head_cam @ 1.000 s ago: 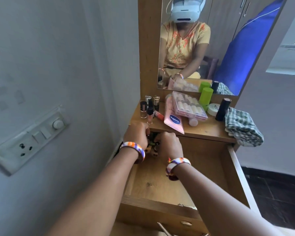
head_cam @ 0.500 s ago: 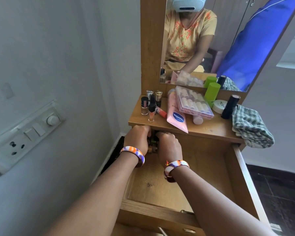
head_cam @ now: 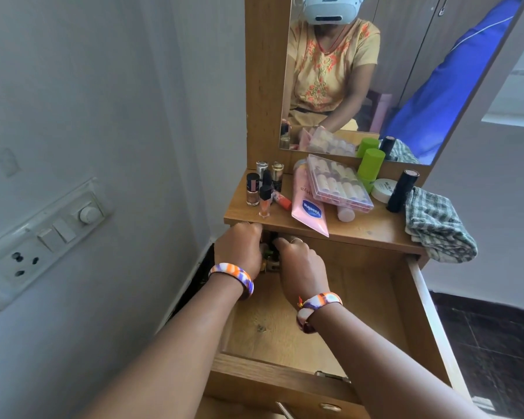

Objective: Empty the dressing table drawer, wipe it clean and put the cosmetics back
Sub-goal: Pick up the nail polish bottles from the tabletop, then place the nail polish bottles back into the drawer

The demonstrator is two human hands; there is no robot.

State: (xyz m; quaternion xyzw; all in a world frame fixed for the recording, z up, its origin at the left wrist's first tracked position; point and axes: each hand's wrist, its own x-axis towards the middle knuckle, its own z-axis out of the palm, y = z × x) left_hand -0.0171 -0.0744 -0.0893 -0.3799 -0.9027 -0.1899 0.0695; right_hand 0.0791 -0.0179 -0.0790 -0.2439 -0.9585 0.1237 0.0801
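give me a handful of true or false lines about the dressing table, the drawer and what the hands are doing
1. The drawer is pulled open. True.
2. The pink Vaseline tube lies inside the drawer. False: it lies on the tabletop, its end past the front edge.
3. Both hands are at the back left corner of the drawer, the left hand and right hand around small bottles. True.
4. The checked cloth is spread over the drawer floor. False: it sits bunched at the right end of the tabletop.
5. The green container stands upright by the mirror. True.
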